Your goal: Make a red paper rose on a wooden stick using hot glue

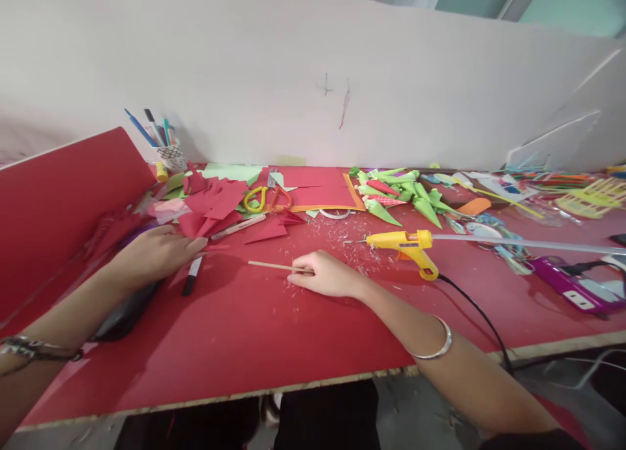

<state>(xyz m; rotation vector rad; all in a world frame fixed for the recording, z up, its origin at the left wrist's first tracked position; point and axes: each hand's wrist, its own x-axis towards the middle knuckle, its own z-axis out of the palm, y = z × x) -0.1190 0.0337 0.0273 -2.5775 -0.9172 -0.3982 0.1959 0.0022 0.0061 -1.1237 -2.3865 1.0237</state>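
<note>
My right hand rests on the red table with its fingers pinched on a thin wooden stick that points left. My left hand lies palm down with fingers stretched out, touching red paper pieces at the left. A black marker lies just under its fingertips. A yellow glue gun stands to the right of my right hand, its nozzle pointing left and its black cord running off the table's front edge.
A cup of pens stands at the back left beside a tilted red sheet. Scissors, green paper cones, a purple object and craft clutter fill the back and right. A white wall backs the table.
</note>
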